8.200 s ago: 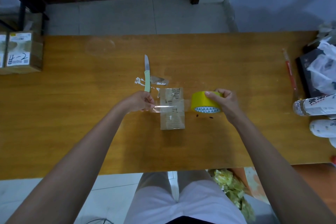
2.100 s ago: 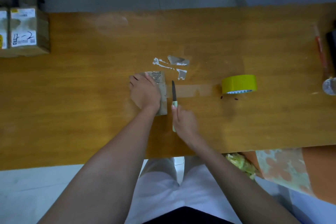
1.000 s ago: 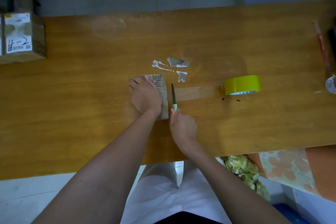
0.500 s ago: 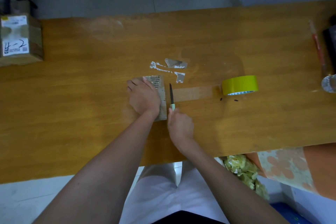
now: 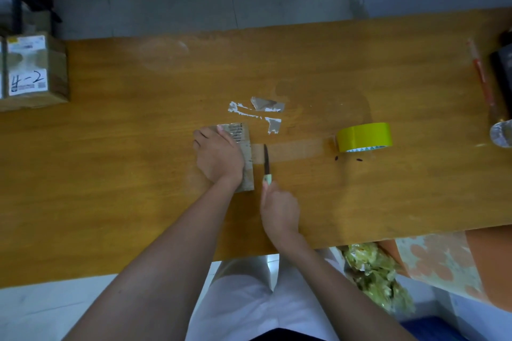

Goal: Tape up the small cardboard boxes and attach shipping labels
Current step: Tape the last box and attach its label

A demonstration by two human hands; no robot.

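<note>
Small brown cardboard box [image 5: 247,158] stays pinned by our flat left hand [image 5: 219,153] while our right hand [image 5: 279,209], gripping the green-handled knife [image 5: 266,163], should slice the clear tape strip [image 5: 293,150] close beside it.

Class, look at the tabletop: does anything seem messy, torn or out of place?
Yes. Torn label scraps lie on the table just beyond the small box. Two small dark specks sit beside the tape roll; what they are is unclear.
</note>
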